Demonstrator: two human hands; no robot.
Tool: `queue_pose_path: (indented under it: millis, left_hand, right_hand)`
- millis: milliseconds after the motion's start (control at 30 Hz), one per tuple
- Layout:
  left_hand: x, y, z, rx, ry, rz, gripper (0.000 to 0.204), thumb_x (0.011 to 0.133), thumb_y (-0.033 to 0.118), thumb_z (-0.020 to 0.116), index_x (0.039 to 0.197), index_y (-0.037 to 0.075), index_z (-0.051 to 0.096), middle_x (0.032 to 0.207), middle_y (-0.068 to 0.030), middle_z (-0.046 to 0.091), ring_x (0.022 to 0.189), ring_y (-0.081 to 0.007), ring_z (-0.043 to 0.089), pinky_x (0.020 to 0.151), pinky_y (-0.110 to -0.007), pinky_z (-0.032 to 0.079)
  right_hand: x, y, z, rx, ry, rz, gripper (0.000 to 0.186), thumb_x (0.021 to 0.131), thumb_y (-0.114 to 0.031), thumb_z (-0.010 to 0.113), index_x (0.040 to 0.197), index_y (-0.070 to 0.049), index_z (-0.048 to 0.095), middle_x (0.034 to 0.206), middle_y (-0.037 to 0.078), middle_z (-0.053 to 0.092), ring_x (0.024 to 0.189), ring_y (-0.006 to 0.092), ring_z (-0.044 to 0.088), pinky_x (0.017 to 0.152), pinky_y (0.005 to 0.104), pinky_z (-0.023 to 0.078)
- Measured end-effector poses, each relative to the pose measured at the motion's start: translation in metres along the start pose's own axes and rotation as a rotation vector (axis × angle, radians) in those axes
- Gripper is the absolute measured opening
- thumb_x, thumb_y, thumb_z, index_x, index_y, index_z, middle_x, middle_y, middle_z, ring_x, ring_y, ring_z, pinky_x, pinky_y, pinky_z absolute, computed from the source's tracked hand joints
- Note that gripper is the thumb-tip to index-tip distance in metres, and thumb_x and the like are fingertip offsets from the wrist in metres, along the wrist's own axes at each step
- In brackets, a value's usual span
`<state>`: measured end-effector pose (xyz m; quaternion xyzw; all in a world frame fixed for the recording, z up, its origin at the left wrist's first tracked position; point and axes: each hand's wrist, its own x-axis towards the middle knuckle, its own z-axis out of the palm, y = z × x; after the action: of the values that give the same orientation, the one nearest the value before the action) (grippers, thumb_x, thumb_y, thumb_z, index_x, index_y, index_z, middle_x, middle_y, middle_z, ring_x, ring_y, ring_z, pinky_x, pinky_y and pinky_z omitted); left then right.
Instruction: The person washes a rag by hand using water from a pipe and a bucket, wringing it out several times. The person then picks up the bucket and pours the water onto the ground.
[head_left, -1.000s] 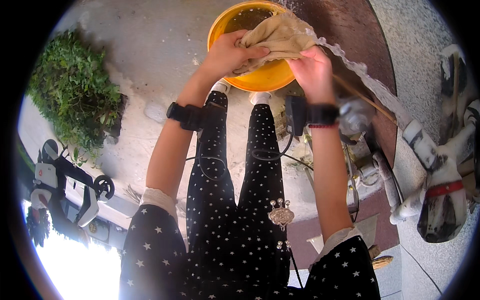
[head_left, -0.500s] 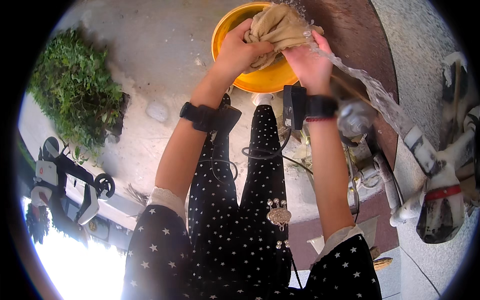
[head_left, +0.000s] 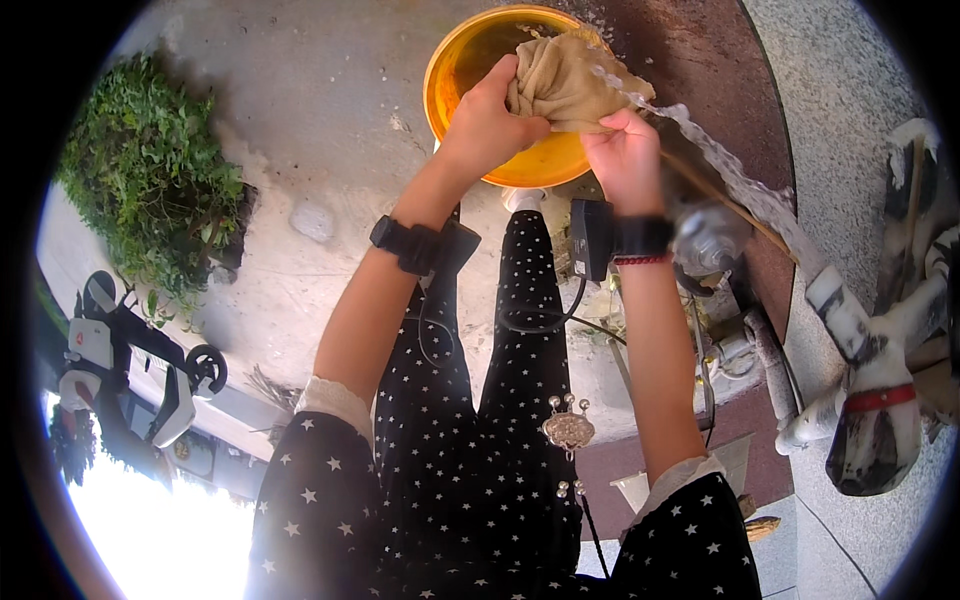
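A wet tan cloth hangs bunched over a round yellow basin. My left hand is closed on the cloth's left side, thumb pointing right. At its lower right edge, my right hand pinches the cloth between thumb and fingers. A stream of water shoots from a white pipe on the right and strikes the cloth's right part, throwing drops beyond the rim. The cloth hides part of the basin's inside.
Left of the basin grows a leafy green plant. A white and black scooter stands at the far left. Cables run from the devices strapped to my wrists. Below the stream are a thin stick, a blurred clear object and several pipes.
The cloth has shifted slightly right and down, with its right end spread out more. Both hands have moved a little toward me, still holding it. More of the basin's inside shows at the upper left.
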<state>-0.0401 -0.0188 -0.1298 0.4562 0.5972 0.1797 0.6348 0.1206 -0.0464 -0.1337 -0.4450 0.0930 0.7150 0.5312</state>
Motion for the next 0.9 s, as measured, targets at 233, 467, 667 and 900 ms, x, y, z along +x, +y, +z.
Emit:
queue_pose_path:
  millis: [233, 467, 667, 900]
  left_hand:
    - [-0.005, 0.005, 0.002, -0.276, -0.118, -0.049, 0.043, 0.069, 0.009, 0.069, 0.108, 0.003, 0.049, 0.096, -0.0042, 0.056, 0.086, -0.0109, 0.055, 0.074, -0.023, 0.046]
    - [-0.002, 0.006, 0.003, -0.525, -0.167, -0.122, 0.034, 0.081, 0.012, 0.06, 0.111, 0.003, 0.048, 0.102, -0.0042, 0.055, 0.094, -0.0097, 0.053, 0.08, -0.022, 0.045]
    - [-0.003, 0.01, 0.01, -0.536, -0.24, -0.044, 0.043, 0.077, 0.011, 0.064, 0.116, 0.004, 0.048, 0.105, -0.0039, 0.055, 0.095, -0.0104, 0.053, 0.082, -0.023, 0.044]
    - [-0.002, 0.01, 0.017, -0.523, -0.304, -0.083, 0.047, 0.074, 0.012, 0.066, 0.116, 0.003, 0.048, 0.105, -0.0047, 0.056, 0.095, -0.012, 0.053, 0.082, -0.024, 0.044]
  right_hand:
    - [-0.003, 0.0, 0.008, 0.109, 0.179, 0.054, 0.048, 0.067, 0.006, 0.037, 0.115, 0.008, 0.042, 0.121, 0.016, 0.047, 0.116, 0.0257, 0.043, 0.101, 0.037, 0.032]
    - [0.002, 0.002, -0.001, 0.182, 0.13, 0.06, 0.049, 0.07, -0.002, 0.04, 0.119, 0.002, 0.043, 0.123, 0.014, 0.046, 0.116, 0.0268, 0.042, 0.101, 0.0405, 0.031]
    - [0.001, 0.004, 0.005, 0.183, 0.093, -0.006, 0.041, 0.086, -0.021, 0.042, 0.123, -0.004, 0.041, 0.127, 0.011, 0.043, 0.119, 0.0268, 0.04, 0.1, 0.0425, 0.031]
    - [-0.008, -0.006, 0.018, -0.019, 0.159, -0.032, 0.045, 0.091, -0.032, 0.035, 0.127, -0.004, 0.037, 0.128, 0.013, 0.041, 0.12, 0.0277, 0.038, 0.101, 0.0446, 0.029]
